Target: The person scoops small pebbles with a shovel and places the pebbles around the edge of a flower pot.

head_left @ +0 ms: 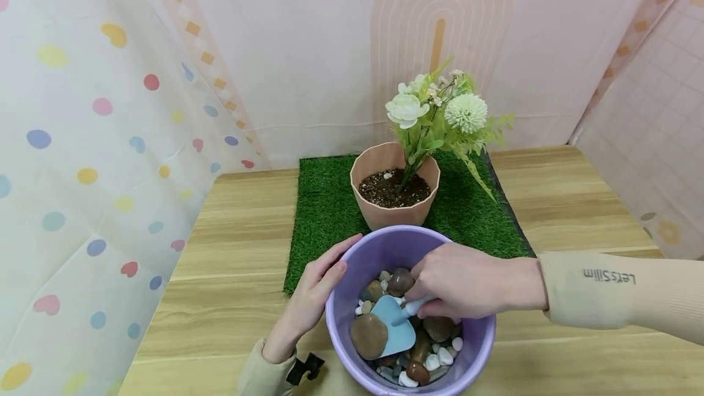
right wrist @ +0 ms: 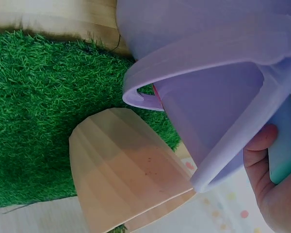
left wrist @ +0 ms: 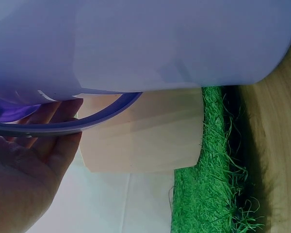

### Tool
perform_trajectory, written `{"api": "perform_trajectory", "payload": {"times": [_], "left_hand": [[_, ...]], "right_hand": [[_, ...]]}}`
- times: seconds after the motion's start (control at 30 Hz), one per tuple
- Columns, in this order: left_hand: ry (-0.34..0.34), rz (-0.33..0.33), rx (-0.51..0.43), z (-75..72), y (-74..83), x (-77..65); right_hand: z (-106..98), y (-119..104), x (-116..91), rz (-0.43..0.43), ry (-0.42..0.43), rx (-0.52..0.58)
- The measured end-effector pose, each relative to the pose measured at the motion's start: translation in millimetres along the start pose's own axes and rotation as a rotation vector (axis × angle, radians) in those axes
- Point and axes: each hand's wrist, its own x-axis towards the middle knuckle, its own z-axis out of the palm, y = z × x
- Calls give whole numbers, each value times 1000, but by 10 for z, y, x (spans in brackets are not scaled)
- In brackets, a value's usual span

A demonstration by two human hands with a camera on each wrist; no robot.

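My right hand (head_left: 462, 280) reaches into a purple bucket (head_left: 334, 329) from the right and grips the handle of a small light-blue trowel (head_left: 397, 330). The trowel's blade lies over the stones, its edge against a large flat brown stone (head_left: 369, 335). Smooth dark and brown stones and small white pebbles (head_left: 432, 361) fill the bucket's bottom. At the bucket's left side, my left hand (head_left: 313, 289) rests with fairly straight fingers along the rim. In the left wrist view, those fingers reach behind the bucket's curved handle (left wrist: 104, 116).
Just behind the bucket, a peach flowerpot (head_left: 393, 216) with dark soil and white flowers (head_left: 466, 113) stands on a green turf mat (head_left: 319, 212). The mat lies on a wooden table (head_left: 236, 261). Patterned cloth (head_left: 308, 47) hangs behind and at both sides.
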Motion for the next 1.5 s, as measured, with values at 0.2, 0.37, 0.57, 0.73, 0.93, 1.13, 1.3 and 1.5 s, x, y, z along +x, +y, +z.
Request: {"api": "perform_trajectory", "payload": {"times": [0.2, 0.37, 0.57, 0.73, 0.93, 1.13, 1.3, 1.5], "left_hand": [[0, 6, -1, 6, 6, 7], [-1, 10, 3, 10, 10, 12], [-1, 5, 12, 12, 18, 11], [5, 8, 24, 3, 15, 7], [20, 12, 49, -4, 3, 0], [22, 15, 48, 0, -3, -4], [27, 17, 52, 4, -5, -4], [21, 5, 38, 9, 5, -7]], "right_hand": [[-59, 9, -92, 46, 46, 75], [-130, 4, -191, 84, 91, 93], [-226, -3, -330, 178, 109, 131], [-321, 24, -440, 231, 132, 154], [-415, 84, -507, 241, 189, 136], [-482, 117, -538, 291, 181, 147], [-510, 145, -559, 313, 185, 133], [-527, 205, -576, 308, 214, 83]]}}
